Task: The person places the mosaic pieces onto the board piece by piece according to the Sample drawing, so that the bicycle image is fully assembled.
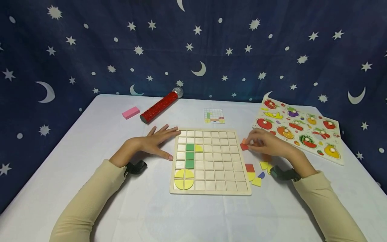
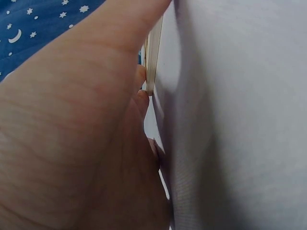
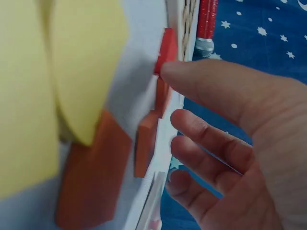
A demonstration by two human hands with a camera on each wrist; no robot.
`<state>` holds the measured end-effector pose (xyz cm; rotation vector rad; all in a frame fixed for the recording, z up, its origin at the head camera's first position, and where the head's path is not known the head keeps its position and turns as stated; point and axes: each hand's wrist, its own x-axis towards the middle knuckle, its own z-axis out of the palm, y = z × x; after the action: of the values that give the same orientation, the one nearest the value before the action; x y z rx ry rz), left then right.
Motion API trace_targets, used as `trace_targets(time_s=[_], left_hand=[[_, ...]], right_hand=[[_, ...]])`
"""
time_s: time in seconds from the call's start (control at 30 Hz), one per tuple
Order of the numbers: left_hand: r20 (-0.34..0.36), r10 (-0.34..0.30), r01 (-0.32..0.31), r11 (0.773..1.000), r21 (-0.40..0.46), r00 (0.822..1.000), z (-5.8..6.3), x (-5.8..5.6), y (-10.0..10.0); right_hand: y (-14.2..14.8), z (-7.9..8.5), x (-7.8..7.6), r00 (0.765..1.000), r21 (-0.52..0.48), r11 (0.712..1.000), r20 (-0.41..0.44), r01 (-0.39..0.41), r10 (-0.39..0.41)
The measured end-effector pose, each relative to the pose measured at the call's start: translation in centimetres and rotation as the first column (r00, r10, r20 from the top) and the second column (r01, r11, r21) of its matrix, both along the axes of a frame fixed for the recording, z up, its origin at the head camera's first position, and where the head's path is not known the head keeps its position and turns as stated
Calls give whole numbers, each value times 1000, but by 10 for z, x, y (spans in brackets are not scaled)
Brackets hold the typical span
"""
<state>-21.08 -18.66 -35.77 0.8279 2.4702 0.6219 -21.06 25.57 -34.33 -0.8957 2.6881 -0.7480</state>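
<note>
Red and small, a flat angular piece [image 1: 244, 147] lies on the white-covered bench [image 1: 151, 215], and the thumb tip of the right hand [image 1: 268, 143] is at its edge; the other fingers are loosely bent, with a gap to the thumb, not closed around it. An orange piece [image 1: 243, 141] is just beside. The left hand [image 1: 151, 143] has its fingers spread, near the upper left corner of the pale wooden grid board [image 1: 219, 165]. On this board, three green squares [image 1: 189, 155] stand in one column, a yellow quarter-circle [image 1: 198, 148] sits right of the top square, and four yellow quarter-circles [image 1: 180, 184] make a disc at the lower left. Right of the board are a red square [image 1: 249, 167], yellow pieces [image 1: 256, 182] and a blue half-disc [image 1: 261, 175]. Farther out lie a printed pattern card [image 1: 214, 112], a glittery red microphone [image 1: 160, 107], a pink block [image 1: 131, 113] and a fruit-picture board [image 1: 305, 131], before dark blue starry fabric [image 1: 169, 60].
</note>
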Motion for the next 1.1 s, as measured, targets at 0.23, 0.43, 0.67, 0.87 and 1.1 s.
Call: trace_targets(time_s=[0.23,0.43,0.67,0.87,1.1], left_hand=[[1,-5,5,1000,0,1000,0,0,0],[0,-10,10,1000,2,1000,-1,0,0],[-6,-13,13,1000,5,1000,0,1,0],[-10,-12,12,1000,5,1000,0,0,0],[-6,-11,11,1000,0,1000,-1,0,0]], right_hand=[[0,0,1,1000,-3,1000,16,-12,12],[2,1,2,999,6,1000,32,-29,29],[0,2,3,1000,9,1000,9,-21,21],[-4,4,4,998,37,999,67,-2,0],[-4,6,4,996,56,998,83,5,-10]])
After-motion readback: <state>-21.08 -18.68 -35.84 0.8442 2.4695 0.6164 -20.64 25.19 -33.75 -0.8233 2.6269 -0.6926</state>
